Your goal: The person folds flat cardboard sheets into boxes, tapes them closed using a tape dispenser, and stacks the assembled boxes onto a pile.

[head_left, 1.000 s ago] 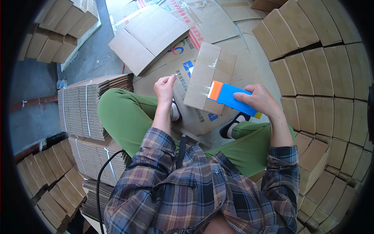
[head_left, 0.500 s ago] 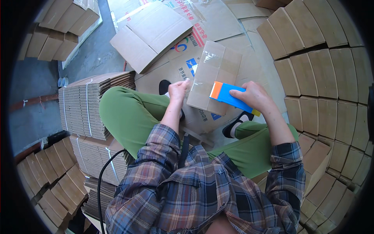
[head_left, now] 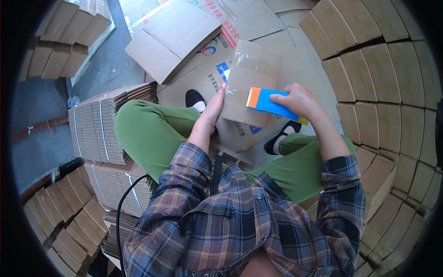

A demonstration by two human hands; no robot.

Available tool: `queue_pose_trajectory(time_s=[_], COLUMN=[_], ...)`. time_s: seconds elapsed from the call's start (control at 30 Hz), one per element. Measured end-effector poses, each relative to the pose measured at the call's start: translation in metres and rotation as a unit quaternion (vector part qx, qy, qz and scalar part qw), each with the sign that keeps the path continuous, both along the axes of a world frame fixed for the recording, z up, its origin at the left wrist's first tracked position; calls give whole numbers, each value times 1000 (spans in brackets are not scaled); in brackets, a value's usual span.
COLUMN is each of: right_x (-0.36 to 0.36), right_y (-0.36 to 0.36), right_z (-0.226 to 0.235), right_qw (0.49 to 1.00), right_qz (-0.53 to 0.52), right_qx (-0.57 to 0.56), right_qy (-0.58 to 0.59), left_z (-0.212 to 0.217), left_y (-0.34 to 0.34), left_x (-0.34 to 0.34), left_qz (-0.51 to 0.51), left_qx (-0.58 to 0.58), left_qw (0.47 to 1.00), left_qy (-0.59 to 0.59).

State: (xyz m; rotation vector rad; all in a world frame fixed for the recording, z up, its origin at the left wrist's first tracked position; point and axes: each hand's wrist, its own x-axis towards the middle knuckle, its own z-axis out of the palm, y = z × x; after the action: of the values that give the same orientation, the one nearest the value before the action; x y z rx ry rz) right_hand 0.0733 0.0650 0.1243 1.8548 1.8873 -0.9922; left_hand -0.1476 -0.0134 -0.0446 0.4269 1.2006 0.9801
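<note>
A closed cardboard box (head_left: 256, 64) stands in front of me, with shiny clear tape stuck on its top near the left edge. My left hand (head_left: 213, 110) lies along the box's left side, fingers stretched out and pressed flat against it. In my right hand (head_left: 300, 100) is a blue tape dispenser (head_left: 273, 102) with an orange front end and a yellow piece at the back. Its orange end is over the box's top, toward the near right part; I cannot tell whether it touches. The hand's far fingers are hidden behind the dispenser.
Flattened cardboard (head_left: 177, 34) lies beyond the box on printed cardboard sheets (head_left: 263, 23). Strapped bundles of flat cartons (head_left: 113, 124) stand at my left. Stacked boxes (head_left: 369, 78) wall in the right side. A black cable (head_left: 121, 207) curves at lower left.
My left hand has opened from a closed pinch and moved up flat against the box's side. The box and the dispenser appear slightly higher and further left in the picture.
</note>
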Motion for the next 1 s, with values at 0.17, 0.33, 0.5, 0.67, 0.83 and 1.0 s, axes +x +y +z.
queue_pose_trajectory(time_s=[0.17, 0.33, 0.5, 0.67, 0.83, 1.0], right_x=[3, 18, 25, 64, 130, 167], right_y=[3, 2, -2, -10, -29, -41], right_z=[-4, -12, -14, 2, 31, 22], right_qw=[999, 999, 995, 982, 985, 985], right_qz=[21, 15, 32, -11, -33, -80], right_qx=[4, 12, 25, 14, -24, -20], right_qy=[34, 40, 86, 186, 167, 149], left_z=[4, 47, 48, 44, 45, 48], left_y=[7, 3, -5, -2, -3, -1], left_x=[-12, 20, 29, 32, 26, 31], left_qz=[-51, -134, -286, -287, -290, -306], left_qx=[-95, 334, 320, 324, 324, 319], left_qw=[994, 789, 643, 651, 636, 621], left_qy=[30, 498, 634, 624, 638, 647])
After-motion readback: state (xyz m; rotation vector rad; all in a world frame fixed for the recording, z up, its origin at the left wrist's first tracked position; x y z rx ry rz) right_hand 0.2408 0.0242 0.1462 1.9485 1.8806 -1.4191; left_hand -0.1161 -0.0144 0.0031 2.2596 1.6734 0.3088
